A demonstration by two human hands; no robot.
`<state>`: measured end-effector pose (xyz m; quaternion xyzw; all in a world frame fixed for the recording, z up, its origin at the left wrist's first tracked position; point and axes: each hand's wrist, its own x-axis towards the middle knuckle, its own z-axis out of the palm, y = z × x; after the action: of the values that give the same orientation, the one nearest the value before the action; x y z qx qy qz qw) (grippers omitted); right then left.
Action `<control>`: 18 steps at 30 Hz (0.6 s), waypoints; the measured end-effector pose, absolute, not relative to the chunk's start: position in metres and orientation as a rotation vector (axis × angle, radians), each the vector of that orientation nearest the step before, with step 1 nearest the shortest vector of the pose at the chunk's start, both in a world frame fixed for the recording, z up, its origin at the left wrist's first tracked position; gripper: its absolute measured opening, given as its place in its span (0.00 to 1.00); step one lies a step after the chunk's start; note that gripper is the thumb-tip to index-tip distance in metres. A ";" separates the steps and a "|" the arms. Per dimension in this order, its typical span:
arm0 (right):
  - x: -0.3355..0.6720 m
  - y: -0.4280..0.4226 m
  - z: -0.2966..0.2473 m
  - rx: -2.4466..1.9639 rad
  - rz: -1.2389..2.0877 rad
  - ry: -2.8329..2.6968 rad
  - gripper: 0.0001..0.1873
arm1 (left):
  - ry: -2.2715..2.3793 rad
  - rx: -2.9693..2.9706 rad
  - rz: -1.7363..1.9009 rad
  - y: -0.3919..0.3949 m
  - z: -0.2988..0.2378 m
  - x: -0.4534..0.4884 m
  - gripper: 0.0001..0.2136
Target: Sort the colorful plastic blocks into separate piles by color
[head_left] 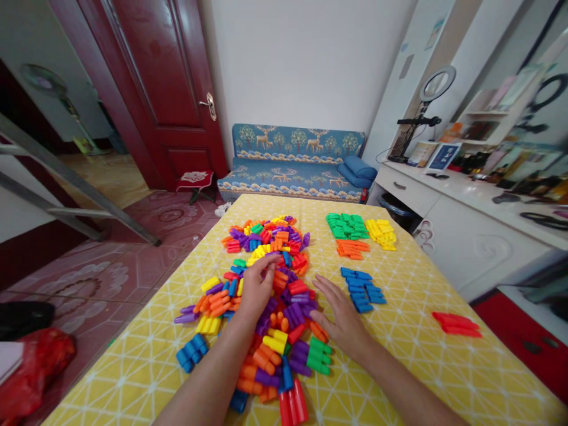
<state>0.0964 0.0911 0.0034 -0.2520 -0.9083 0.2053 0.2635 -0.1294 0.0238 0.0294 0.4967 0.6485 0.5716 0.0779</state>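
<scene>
My left hand [258,287] reaches over a mixed pile of plastic bullet-shaped building blocks [295,313], with its fingers stretched out and the thumb apart; no block shows in it. At the pile's right edge, my right hand [341,316] is open, fingers spread, its thumb close to an orange block [318,332]. The pile mixes purple, orange, red, yellow, blue and green pieces, many with rounded tips in joined rows. Some blocks lie hidden beneath my left hand and forearm.
Sorted groups lie on the right of the yellow patterned tablecloth [399,367]: green blocks [347,226], yellow blocks [380,234], orange blocks [352,248], blue blocks [362,289] and red blocks [456,324]. A blue sofa [297,168] stands behind the table, a white dresser [465,228] at right.
</scene>
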 end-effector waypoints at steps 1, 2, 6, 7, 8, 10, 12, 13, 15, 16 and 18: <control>0.087 0.089 0.003 -0.683 0.629 -2.435 0.30 | 1.972 1.502 1.770 0.023 0.030 -0.130 0.14; 0.078 0.087 0.001 -0.698 0.692 -2.404 0.29 | 2.001 1.547 1.802 0.022 0.031 -0.130 0.15; 0.061 0.091 -0.005 -0.750 0.839 -2.249 0.25 | 2.118 1.818 1.580 0.012 0.044 -0.124 0.15; 0.061 0.092 -0.005 -0.744 0.866 -2.215 0.24 | 2.152 1.879 1.449 0.011 0.049 -0.125 0.14; 0.061 0.094 -0.006 -0.736 0.895 -2.183 0.23 | 2.188 1.921 1.313 0.011 0.054 -0.128 0.11; 0.063 0.095 -0.006 -0.726 0.945 -2.126 0.20 | 2.256 1.938 1.058 0.017 0.063 -0.143 0.10; 0.064 0.096 -0.005 -0.728 0.974 -2.088 0.19 | 2.362 1.837 0.831 0.031 0.068 -0.168 0.15; 0.064 0.096 -0.005 -0.729 0.982 -2.078 0.19 | 2.427 1.817 0.685 0.040 0.069 -0.182 0.19; 0.063 0.096 -0.005 -0.720 0.993 -2.069 0.18 | 2.458 1.820 0.608 0.058 0.067 -0.208 0.24; 0.062 0.096 -0.005 -0.715 0.999 -2.065 0.18 | 2.447 1.842 0.576 0.067 0.065 -0.217 0.26; 0.061 0.095 -0.005 -0.707 1.009 -2.052 0.17 | 2.404 1.895 0.534 0.081 0.058 -0.230 0.29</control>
<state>0.0611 0.0953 -0.0051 -0.2751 -0.7981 0.3923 0.3653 -0.2302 0.0805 0.0581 0.6099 0.7734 0.1719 0.0171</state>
